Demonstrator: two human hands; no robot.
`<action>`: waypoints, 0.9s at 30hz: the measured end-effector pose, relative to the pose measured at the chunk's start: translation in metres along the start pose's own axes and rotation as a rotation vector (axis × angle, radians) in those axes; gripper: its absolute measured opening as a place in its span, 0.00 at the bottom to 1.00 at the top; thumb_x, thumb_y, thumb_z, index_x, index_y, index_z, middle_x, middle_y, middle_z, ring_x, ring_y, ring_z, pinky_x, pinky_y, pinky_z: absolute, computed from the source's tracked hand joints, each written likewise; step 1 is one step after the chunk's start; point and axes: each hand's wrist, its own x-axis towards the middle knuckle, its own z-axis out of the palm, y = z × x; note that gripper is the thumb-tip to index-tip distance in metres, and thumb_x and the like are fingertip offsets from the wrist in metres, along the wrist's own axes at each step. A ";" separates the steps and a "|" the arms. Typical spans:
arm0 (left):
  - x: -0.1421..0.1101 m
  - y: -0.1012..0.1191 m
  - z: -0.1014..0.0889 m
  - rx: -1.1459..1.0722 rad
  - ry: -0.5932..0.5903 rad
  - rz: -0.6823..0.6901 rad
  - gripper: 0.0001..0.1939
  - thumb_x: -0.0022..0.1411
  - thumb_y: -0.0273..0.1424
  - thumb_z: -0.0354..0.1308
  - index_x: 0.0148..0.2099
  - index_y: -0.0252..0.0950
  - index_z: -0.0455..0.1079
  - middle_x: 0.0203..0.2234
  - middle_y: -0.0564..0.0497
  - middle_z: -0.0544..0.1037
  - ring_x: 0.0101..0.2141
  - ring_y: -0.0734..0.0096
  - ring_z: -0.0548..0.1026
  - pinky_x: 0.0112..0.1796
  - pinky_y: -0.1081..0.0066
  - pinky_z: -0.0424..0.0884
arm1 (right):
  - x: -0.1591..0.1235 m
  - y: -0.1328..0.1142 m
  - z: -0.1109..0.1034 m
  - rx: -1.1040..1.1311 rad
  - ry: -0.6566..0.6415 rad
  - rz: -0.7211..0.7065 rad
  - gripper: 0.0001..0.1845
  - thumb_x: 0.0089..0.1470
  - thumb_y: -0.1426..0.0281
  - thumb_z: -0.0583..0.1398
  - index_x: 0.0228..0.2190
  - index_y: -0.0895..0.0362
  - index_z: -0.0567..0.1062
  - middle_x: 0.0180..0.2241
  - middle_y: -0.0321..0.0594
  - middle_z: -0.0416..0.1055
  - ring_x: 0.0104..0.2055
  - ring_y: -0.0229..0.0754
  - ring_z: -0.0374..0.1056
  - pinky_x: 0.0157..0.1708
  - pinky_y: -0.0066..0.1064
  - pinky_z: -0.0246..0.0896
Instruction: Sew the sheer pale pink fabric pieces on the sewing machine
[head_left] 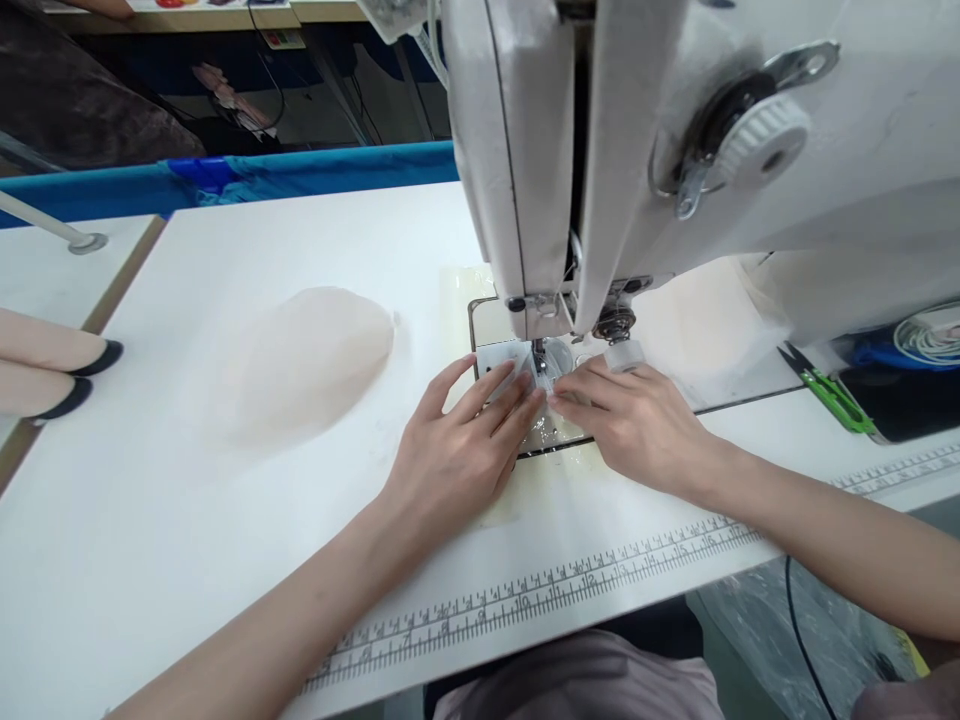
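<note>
A white sewing machine (525, 170) stands over the table, its needle and presser foot (538, 355) low above the metal plate. My left hand (469, 440) lies with fingers stretched out on the plate, fingertips just left of the presser foot. At the right of the foot, my right hand (637, 425) has its thumb and fingers pressed together. Whatever they pinch is too small or hidden to make out. A thin, pale, see-through piece (525, 375) seems to lie under the left fingertips.
A sheer beige oval piece (315, 350) lies on the white table at left. Beyond it are two beige tubes with black tips (60, 365). Green thread snips (832, 390) rest at right beside a dark tray. A printed ruler (525, 600) runs along the front edge.
</note>
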 end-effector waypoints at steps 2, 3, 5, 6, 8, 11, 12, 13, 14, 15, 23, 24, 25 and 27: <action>0.000 0.000 0.000 -0.010 -0.004 -0.008 0.17 0.65 0.23 0.51 0.55 0.32 0.69 0.50 0.45 0.77 0.53 0.56 0.73 0.54 0.50 0.65 | 0.000 0.000 -0.001 0.004 -0.011 0.003 0.21 0.53 0.87 0.50 0.36 0.59 0.78 0.41 0.39 0.77 0.40 0.41 0.69 0.37 0.33 0.59; 0.000 -0.001 0.000 -0.017 -0.008 -0.010 0.17 0.65 0.23 0.51 0.55 0.32 0.69 0.50 0.45 0.77 0.53 0.57 0.73 0.54 0.50 0.65 | 0.000 0.000 -0.001 0.004 -0.009 0.004 0.21 0.53 0.87 0.50 0.36 0.60 0.78 0.40 0.39 0.77 0.40 0.41 0.69 0.38 0.33 0.60; 0.000 -0.001 0.000 -0.028 -0.012 -0.014 0.17 0.65 0.23 0.50 0.56 0.31 0.68 0.50 0.44 0.77 0.53 0.57 0.73 0.55 0.50 0.64 | 0.000 0.001 -0.001 0.003 -0.006 0.005 0.21 0.54 0.87 0.49 0.36 0.60 0.78 0.39 0.39 0.78 0.40 0.41 0.69 0.39 0.34 0.60; 0.001 -0.001 0.000 -0.033 -0.015 -0.016 0.17 0.65 0.23 0.50 0.56 0.32 0.68 0.50 0.45 0.77 0.53 0.57 0.73 0.55 0.50 0.64 | 0.001 0.001 -0.001 0.001 -0.003 0.005 0.21 0.54 0.87 0.49 0.36 0.60 0.78 0.39 0.39 0.78 0.40 0.41 0.69 0.39 0.34 0.60; 0.002 -0.001 0.000 -0.041 -0.020 -0.023 0.18 0.66 0.23 0.50 0.56 0.32 0.68 0.50 0.45 0.77 0.53 0.57 0.73 0.55 0.50 0.64 | 0.001 0.001 -0.001 -0.002 -0.003 0.006 0.21 0.54 0.87 0.49 0.36 0.60 0.78 0.39 0.39 0.78 0.41 0.41 0.69 0.40 0.34 0.60; 0.003 -0.002 -0.001 -0.049 -0.027 -0.035 0.18 0.66 0.23 0.50 0.56 0.34 0.68 0.51 0.46 0.76 0.53 0.58 0.73 0.56 0.50 0.63 | 0.000 0.002 0.001 -0.009 0.003 0.009 0.21 0.55 0.86 0.48 0.36 0.60 0.78 0.39 0.38 0.77 0.40 0.41 0.69 0.40 0.34 0.59; 0.003 -0.002 -0.001 -0.051 -0.029 -0.038 0.18 0.66 0.23 0.50 0.56 0.34 0.68 0.51 0.46 0.76 0.53 0.58 0.72 0.56 0.50 0.63 | 0.000 0.002 0.001 -0.009 0.007 0.010 0.21 0.55 0.86 0.48 0.37 0.60 0.78 0.39 0.38 0.77 0.40 0.41 0.69 0.40 0.34 0.59; 0.003 -0.002 -0.001 -0.053 -0.031 -0.041 0.18 0.66 0.23 0.50 0.56 0.35 0.68 0.51 0.47 0.76 0.53 0.58 0.72 0.56 0.50 0.63 | 0.000 0.002 0.002 -0.009 0.010 0.013 0.21 0.55 0.86 0.48 0.37 0.60 0.78 0.39 0.39 0.77 0.39 0.41 0.68 0.40 0.34 0.59; 0.003 -0.002 -0.001 -0.056 -0.034 -0.044 0.18 0.66 0.23 0.50 0.56 0.36 0.68 0.52 0.47 0.75 0.54 0.58 0.72 0.56 0.49 0.63 | 0.000 0.002 0.002 -0.006 0.011 0.014 0.21 0.55 0.86 0.49 0.37 0.60 0.79 0.39 0.39 0.77 0.39 0.41 0.68 0.40 0.34 0.59; 0.003 -0.003 -0.001 -0.059 -0.037 -0.046 0.18 0.66 0.23 0.50 0.56 0.37 0.68 0.52 0.47 0.75 0.54 0.58 0.72 0.56 0.49 0.63 | 0.000 0.002 0.002 -0.001 0.010 0.015 0.21 0.55 0.86 0.49 0.37 0.60 0.79 0.40 0.40 0.77 0.39 0.41 0.68 0.40 0.34 0.59; 0.003 -0.005 0.001 -0.110 -0.060 -0.077 0.21 0.65 0.23 0.49 0.59 0.39 0.66 0.53 0.47 0.74 0.55 0.55 0.71 0.56 0.46 0.62 | 0.001 0.003 0.001 -0.006 -0.018 0.022 0.23 0.51 0.88 0.50 0.39 0.60 0.78 0.40 0.41 0.77 0.37 0.42 0.69 0.38 0.35 0.61; 0.003 -0.005 0.001 -0.111 -0.058 -0.077 0.22 0.65 0.23 0.49 0.59 0.40 0.66 0.54 0.48 0.73 0.55 0.55 0.71 0.56 0.45 0.62 | 0.001 0.003 0.001 -0.015 -0.016 0.028 0.24 0.50 0.88 0.50 0.40 0.60 0.78 0.40 0.40 0.77 0.36 0.41 0.68 0.38 0.35 0.61; 0.003 -0.005 0.001 -0.107 -0.056 -0.075 0.21 0.65 0.23 0.49 0.59 0.39 0.66 0.54 0.48 0.73 0.55 0.55 0.71 0.56 0.45 0.62 | 0.001 0.004 0.002 -0.023 -0.012 0.035 0.24 0.50 0.89 0.49 0.41 0.60 0.77 0.39 0.41 0.77 0.35 0.41 0.68 0.37 0.34 0.61; 0.002 -0.005 0.001 -0.093 -0.049 -0.066 0.21 0.65 0.23 0.49 0.58 0.38 0.66 0.53 0.47 0.74 0.55 0.55 0.71 0.56 0.46 0.62 | 0.001 0.005 0.002 -0.032 -0.005 0.042 0.25 0.49 0.89 0.49 0.41 0.61 0.77 0.39 0.41 0.78 0.33 0.40 0.67 0.36 0.33 0.60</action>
